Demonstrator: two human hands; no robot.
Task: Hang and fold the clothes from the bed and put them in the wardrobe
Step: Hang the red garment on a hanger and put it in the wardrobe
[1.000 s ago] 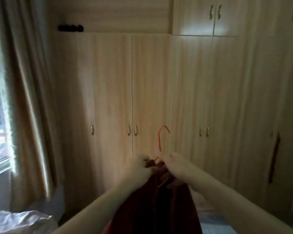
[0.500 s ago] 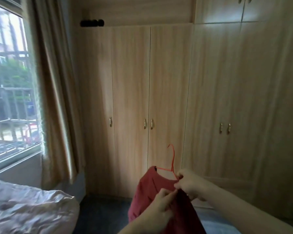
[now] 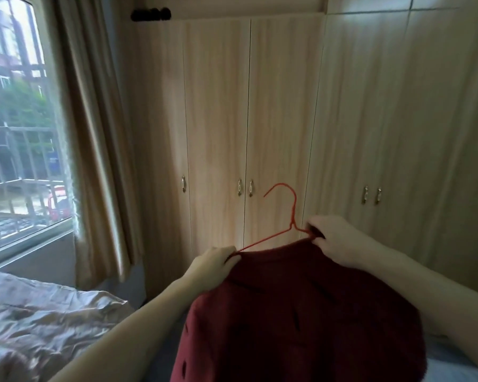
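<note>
A dark red garment (image 3: 301,310) hangs on a thin red wire hanger (image 3: 289,216), held up in front of the closed wooden wardrobe (image 3: 218,119). My left hand (image 3: 213,261) pinches the garment's left shoulder where the hanger's left arm runs into the cloth. My right hand (image 3: 333,241) grips the right shoulder and the hanger's right arm. The hook stands upright above the cloth, between both hands. The garment's lower part runs out of the bottom of the view.
All wardrobe doors are shut, with small metal handles (image 3: 244,187) at mid height. A beige curtain (image 3: 94,150) and a window (image 3: 14,119) are on the left. The bed with a pale crumpled cover (image 3: 39,321) lies at lower left. Dark objects (image 3: 151,14) sit on top of the wardrobe.
My hands have moved apart from the hanger's neck to the garment's two shoulders, spreading the cloth over the hanger. The view has swung left, bringing the window and bed in.
</note>
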